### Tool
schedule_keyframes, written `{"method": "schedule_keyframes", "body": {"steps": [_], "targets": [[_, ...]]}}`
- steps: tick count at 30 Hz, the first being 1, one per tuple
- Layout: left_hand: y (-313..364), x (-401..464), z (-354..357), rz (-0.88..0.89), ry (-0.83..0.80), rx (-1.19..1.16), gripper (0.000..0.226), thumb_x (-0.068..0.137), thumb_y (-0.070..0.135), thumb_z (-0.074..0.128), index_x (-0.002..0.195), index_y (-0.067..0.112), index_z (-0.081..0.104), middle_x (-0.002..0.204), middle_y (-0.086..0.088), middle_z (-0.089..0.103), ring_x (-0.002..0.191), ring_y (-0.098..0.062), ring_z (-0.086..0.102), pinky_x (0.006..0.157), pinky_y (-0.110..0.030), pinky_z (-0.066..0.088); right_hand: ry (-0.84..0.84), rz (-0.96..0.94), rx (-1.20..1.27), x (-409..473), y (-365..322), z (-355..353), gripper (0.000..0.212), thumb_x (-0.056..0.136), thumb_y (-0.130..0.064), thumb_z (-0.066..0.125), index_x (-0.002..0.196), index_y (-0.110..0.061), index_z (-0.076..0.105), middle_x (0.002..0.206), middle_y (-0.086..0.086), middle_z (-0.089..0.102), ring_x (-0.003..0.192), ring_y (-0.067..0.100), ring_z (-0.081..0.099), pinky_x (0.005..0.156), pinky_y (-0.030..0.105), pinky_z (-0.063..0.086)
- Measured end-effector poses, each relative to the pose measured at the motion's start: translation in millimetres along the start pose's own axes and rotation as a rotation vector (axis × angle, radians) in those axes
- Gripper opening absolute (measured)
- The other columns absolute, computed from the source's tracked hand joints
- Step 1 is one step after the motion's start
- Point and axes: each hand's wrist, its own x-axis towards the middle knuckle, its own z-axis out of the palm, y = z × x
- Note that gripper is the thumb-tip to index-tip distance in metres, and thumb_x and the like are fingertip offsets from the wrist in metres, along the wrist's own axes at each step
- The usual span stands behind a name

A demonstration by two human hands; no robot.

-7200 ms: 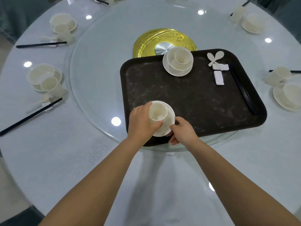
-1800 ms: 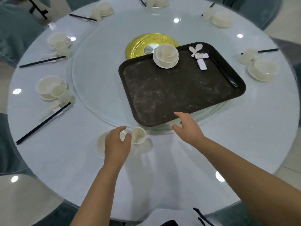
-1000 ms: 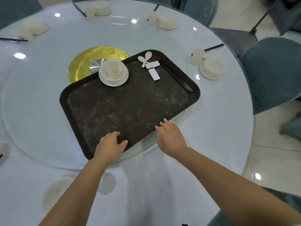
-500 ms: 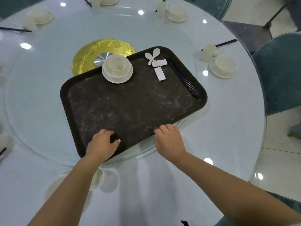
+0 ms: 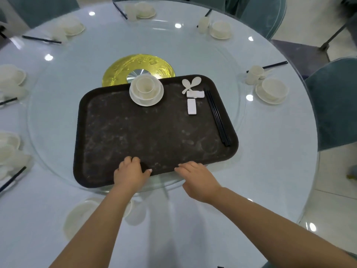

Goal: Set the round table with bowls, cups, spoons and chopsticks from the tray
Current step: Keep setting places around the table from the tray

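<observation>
Both grips on tray point(image 5: 123, 136) edge; chopsticks point(image 5: 218, 118), spoons point(image 5: 191, 84) w/ bowl stack point(image 5: 146, 90).

Bright overhead lamps throw round white glints across the glossy pale-blue round table point(image 5: 270, 151) and soft shadows under both forearms, while the wide lens bends and smears the far edges.

Dark brown mottled tray point(image 5: 135, 132); cream bowl point(image 5: 146, 89); black chopsticks point(image 5: 217, 117); gold disc point(image 5: 119, 70)
</observation>
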Motion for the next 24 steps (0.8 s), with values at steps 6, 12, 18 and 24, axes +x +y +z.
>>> {"method": "schedule_keyframes", "body": {"steps": [6, 12, 18, 24], "targets": [[-13.6, 5.8, -12.0, -0.062, -0.039, -0.019, 0.071, 0.079, 0.063, 0.063, 0.128, 0.016, 0.044, 0.129, -0.006, 0.037, 0.121, -0.027, 0.038, 0.096, -0.044, 0.047, -0.007, 0.112, 0.056, -6.8, 5.0, -2.6, 0.047, 0.096, -0.016, 0.047, 0.143, -0.022, 0.047, 0.144, -0.004, 0.05, 0.13, 0.015, 0.045, 0.111, 0.027, 0.031], [-32.3, 12.7, -23.4, -0.035, -0.035, 0.017, 0.084, 0.075, 0.064, 0.069, 0.134, 0.013, 0.037, 0.133, -0.006, 0.037, 0.124, -0.028, 0.039, 0.096, -0.042, 0.045, -0.098, 0.155, 0.092, 11.8, -21.5, -11.4, 0.043, 0.094, -0.021, 0.049, 0.136, -0.02, 0.055, 0.128, 0.007, 0.061, 0.116, 0.024, 0.055, 0.103, 0.032, 0.042], [-46.9, 14.9, -30.9, -0.013, -0.047, 0.015, 0.08, 0.077, 0.061, 0.069, 0.133, 0.014, 0.037, 0.132, -0.004, 0.037, 0.123, -0.025, 0.041, 0.094, -0.04, 0.049, -0.258, 0.315, 0.322, 43.9, -15.9, -41.8, 0.032, 0.094, -0.031, 0.055, 0.122, -0.021, 0.065, 0.119, -0.004, 0.064, 0.109, 0.016, 0.059, 0.09, 0.024, 0.045], [-51.7, 17.3, -32.3, 0.001, -0.032, 0.037, 0.077, 0.077, 0.06, 0.069, 0.131, 0.014, 0.039, 0.13, -0.003, 0.037, 0.121, -0.025, 0.041, 0.09, -0.038, 0.047, 0.07, 0.669, 0.616, 102.5, 25.4, -61.7, 0.036, 0.094, -0.029, 0.059, 0.124, -0.01, 0.059, 0.103, 0.009, 0.069, 0.096, 0.026, 0.067, 0.091, 0.044, 0.054]]}}
